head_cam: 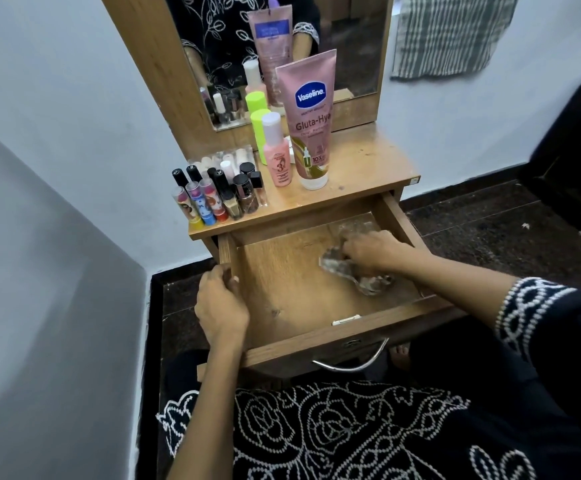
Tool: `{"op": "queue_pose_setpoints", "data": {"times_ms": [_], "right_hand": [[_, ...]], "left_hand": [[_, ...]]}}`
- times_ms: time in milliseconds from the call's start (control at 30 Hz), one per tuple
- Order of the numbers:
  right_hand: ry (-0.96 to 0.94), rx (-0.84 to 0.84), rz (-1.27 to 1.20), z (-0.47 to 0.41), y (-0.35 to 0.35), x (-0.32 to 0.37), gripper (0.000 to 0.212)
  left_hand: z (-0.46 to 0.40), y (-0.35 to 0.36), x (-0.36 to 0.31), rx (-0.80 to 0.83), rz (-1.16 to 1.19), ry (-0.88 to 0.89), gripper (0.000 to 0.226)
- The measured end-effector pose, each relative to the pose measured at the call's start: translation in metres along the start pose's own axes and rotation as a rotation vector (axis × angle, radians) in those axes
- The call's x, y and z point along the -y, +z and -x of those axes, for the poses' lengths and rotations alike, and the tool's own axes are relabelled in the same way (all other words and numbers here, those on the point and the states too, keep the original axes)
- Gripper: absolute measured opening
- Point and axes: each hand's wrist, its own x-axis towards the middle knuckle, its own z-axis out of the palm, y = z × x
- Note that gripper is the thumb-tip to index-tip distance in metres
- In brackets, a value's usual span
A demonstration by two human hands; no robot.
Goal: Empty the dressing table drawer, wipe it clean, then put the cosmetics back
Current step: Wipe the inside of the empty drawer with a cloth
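The wooden drawer (282, 282) is pulled out, and only a crumpled grey cloth (361, 275) lies inside. My right hand (372, 249) grips that cloth on the drawer floor, right of centre. My left hand (220, 303) holds the drawer's left side wall. The cosmetics stand on the tabletop (368, 168): a pink Vaseline tube (308, 123), a small pink bottle (277, 154), a bottle with a lime-green cap (259, 129) and a cluster of nail polishes and lip balms (216, 192).
A mirror (282, 46) rises behind the tabletop. A white wall stands close on the left. A striped cloth (451, 32) hangs on the wall at upper right. Dark floor (490, 230) lies to the right. A metal handle (355, 358) curves from the drawer front.
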Motion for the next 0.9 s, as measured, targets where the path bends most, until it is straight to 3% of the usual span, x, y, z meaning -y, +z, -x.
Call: {"op": "queue_pose_setpoints", "data": {"times_ms": [67, 167, 267, 333, 467, 533, 600, 700, 767, 833, 900], "right_hand": [[0.095, -0.009, -0.061, -0.024, 0.000, 0.000, 0.040], [0.074, -0.006, -0.089, -0.050, -0.003, 0.010, 0.047], [-0.177, 0.007, -0.192, -0.049, -0.001, 0.015, 0.037], [-0.346, 0.120, -0.283, -0.030, 0.009, 0.016, 0.030], [-0.556, 0.223, -0.251, 0.001, 0.027, 0.007, 0.020], [-0.518, 0.280, -0.261, -0.004, 0.020, -0.004, 0.018], [-0.358, 0.262, -0.422, -0.021, 0.008, -0.013, 0.016], [-0.239, -0.033, -0.391, -0.049, -0.005, -0.020, 0.013], [-0.227, -0.124, -0.343, -0.054, -0.006, -0.013, 0.020], [-0.292, -0.090, -0.364, -0.044, 0.002, 0.005, 0.022], [-0.403, 0.078, -0.391, -0.021, 0.018, 0.023, 0.017]], "left_hand": [[0.000, 0.000, 0.000, 0.003, -0.001, 0.003, 0.031], [0.000, -0.001, 0.000, -0.001, -0.006, 0.012, 0.031], [-0.001, 0.000, 0.002, -0.010, 0.000, 0.004, 0.030], [-0.002, 0.002, 0.004, -0.012, 0.008, 0.006, 0.030], [-0.002, 0.003, 0.004, -0.018, 0.016, 0.003, 0.030], [-0.001, 0.003, 0.003, -0.019, 0.018, 0.006, 0.030], [-0.001, 0.003, 0.003, -0.013, 0.015, 0.010, 0.030], [-0.002, 0.002, 0.002, -0.005, 0.012, 0.001, 0.030], [-0.002, 0.002, 0.002, -0.007, 0.015, -0.001, 0.030], [-0.003, 0.001, 0.002, -0.010, 0.019, -0.005, 0.030], [-0.003, 0.002, 0.004, -0.012, 0.027, -0.002, 0.030]]}}
